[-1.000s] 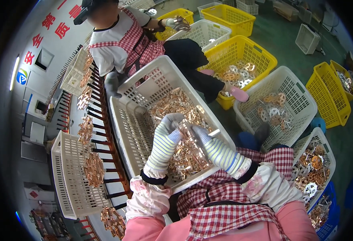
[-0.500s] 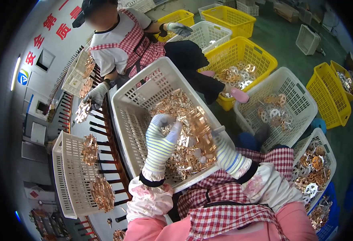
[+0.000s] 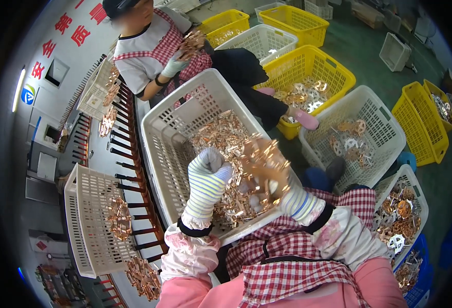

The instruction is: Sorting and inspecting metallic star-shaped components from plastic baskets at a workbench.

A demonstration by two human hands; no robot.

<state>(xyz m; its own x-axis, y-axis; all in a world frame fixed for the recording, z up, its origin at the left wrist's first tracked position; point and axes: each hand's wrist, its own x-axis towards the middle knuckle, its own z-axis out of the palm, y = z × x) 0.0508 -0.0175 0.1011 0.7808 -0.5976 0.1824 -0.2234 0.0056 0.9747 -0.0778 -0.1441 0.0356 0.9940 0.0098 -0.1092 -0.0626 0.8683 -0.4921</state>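
Note:
A white plastic basket (image 3: 156, 128) stands tilted before me, holding a heap of small copper-coloured metal pieces (image 3: 223, 131). My right hand (image 3: 292, 197), in a striped knit glove, grips a bunch of copper-coloured metal parts (image 3: 264, 159) above the basket's near right side. The bunch is blurred by motion. Over the heap, my left hand (image 3: 208, 179), in a matching glove, has its fingers curled closed; whether anything is in them is hidden. Rounded pale lumps (image 3: 254, 200) lie among the pieces beneath the bunch.
Left of the basket runs a rack with black-handled rods (image 3: 128, 177); white baskets (image 3: 90, 220) and hanging copper clusters (image 3: 143, 277) are beside it. Across from me a co-worker's gloved hand (image 3: 176, 65) holds a copper cluster. White (image 3: 385, 115) and yellow baskets (image 3: 334, 72) stand at right.
My right hand's bunch has swung up and left over the basket. My left hand stays nearly in place, fingers curled tighter. The co-worker's hand has come from the rack to the chest with a cluster.

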